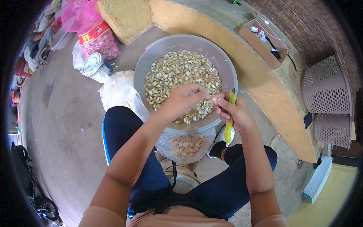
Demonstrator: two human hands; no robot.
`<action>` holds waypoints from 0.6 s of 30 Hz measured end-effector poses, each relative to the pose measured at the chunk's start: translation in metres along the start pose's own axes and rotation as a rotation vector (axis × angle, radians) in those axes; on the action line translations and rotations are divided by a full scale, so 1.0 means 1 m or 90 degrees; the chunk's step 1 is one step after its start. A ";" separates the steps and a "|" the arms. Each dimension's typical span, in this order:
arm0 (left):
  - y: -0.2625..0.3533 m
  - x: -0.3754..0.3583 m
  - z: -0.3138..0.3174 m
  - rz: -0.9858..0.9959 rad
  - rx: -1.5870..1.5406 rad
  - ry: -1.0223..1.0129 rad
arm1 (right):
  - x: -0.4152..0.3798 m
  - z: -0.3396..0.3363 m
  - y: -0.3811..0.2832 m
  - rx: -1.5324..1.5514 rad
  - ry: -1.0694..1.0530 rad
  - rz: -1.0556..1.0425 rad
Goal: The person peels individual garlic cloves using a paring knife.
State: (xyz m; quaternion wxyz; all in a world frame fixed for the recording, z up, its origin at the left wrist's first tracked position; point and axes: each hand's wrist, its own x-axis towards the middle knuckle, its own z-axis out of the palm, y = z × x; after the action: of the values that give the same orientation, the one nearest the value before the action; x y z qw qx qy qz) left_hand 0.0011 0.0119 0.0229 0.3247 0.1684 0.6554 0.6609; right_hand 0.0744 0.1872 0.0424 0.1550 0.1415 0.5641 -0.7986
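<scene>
A large grey tub (pixel 140 70) full of garlic cloves (pixel 181 72) stands in front of me. Over its near right side, my right hand (pixel 235 112) grips a yellow-green cutter knife (pixel 229 126), with the dark tip upward. The thumb and index finger of that hand also pinch what looks like a garlic clove (pixel 214 99). Close by on the left, my left hand (pixel 186 99) is closed with its fingertips pinched near the clove. Whatever those fingertips hold is too small to make out. A clear plastic bag of garlic skins (pixel 188 146) hangs below the tub's near rim.
A white plastic bag (pixel 123 90) and a metal can (pixel 97 68) stand left of the tub. Behind them is a pink mesh sack (pixel 99 43). A yellowish ledge (pixel 261 90) curves along the right, bearing a cardboard box (pixel 261 47) and perforated baskets (pixel 327 89).
</scene>
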 end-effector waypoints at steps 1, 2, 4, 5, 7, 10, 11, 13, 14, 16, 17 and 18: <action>-0.001 -0.001 0.003 0.051 0.068 0.029 | 0.000 0.001 0.001 -0.008 0.002 0.002; -0.001 -0.004 0.005 0.097 0.121 0.034 | 0.000 0.001 0.000 -0.018 0.006 0.004; 0.000 -0.007 0.009 0.190 0.228 0.044 | -0.001 0.000 0.000 -0.035 0.014 0.011; 0.000 -0.008 0.009 0.212 0.285 0.037 | -0.001 0.001 0.000 -0.042 0.016 0.016; -0.001 -0.010 0.009 0.255 0.399 0.023 | -0.001 0.002 0.001 -0.055 0.025 0.024; 0.000 -0.012 0.013 0.234 0.468 0.050 | 0.000 0.005 0.003 -0.083 0.039 0.034; -0.001 -0.013 0.014 0.252 0.509 0.070 | 0.000 0.006 0.003 -0.100 0.042 0.035; -0.001 -0.015 0.016 0.288 0.590 0.110 | 0.000 0.008 0.003 -0.114 0.049 0.040; -0.002 -0.015 0.016 0.312 0.599 0.117 | 0.000 0.010 0.002 -0.112 0.053 0.043; -0.005 -0.013 0.016 0.358 0.616 0.132 | 0.000 0.011 0.003 -0.118 0.065 0.050; -0.005 -0.013 0.016 0.364 0.624 0.121 | 0.001 0.011 0.005 -0.127 0.072 0.054; -0.005 -0.013 0.016 0.370 0.631 0.110 | 0.002 0.010 0.007 -0.136 0.079 0.057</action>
State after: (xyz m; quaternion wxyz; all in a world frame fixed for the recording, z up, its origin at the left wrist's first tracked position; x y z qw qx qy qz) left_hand 0.0220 0.0152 0.0225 -0.0424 0.4184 0.8378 0.3482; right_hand 0.0750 0.1756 0.0393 0.1694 0.1986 0.6476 -0.7159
